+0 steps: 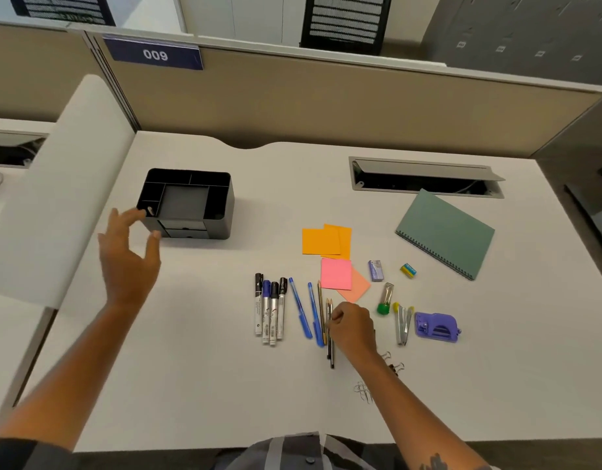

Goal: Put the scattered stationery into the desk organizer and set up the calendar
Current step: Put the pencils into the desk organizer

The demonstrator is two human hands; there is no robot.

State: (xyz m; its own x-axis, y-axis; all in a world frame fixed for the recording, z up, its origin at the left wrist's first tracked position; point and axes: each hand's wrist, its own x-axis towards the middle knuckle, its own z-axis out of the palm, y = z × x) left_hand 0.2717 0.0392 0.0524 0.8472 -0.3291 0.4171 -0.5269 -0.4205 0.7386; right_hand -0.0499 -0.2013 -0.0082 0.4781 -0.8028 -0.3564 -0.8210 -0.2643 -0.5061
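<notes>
Two hands are over the white desk (197, 334) in the head view. Left hand (128, 259) hovers with fingers spread and relaxed, holding nothing, its fingertips just at the near-left corner of the black desk organizer (187, 203), which sits upright toward the left of the desk, compartments showing dark. Right hand (352, 329) is down at the row of pens, fingers curled and pinching the dark pencils (330, 351). Just left of it lie two blue pens (306, 312) and four markers (270, 310), side by side. Orange sticky notes (326, 241) and a pink one (336, 273) lie beyond the hand. Green spiral-bound calendar (445, 234) lies flat, far right. A purple hole punch (437, 327), a stapler (404, 322) and a green-capped clip tube (385, 298) rest to the right; paper clips (363, 391) sit beside the forearm.
</notes>
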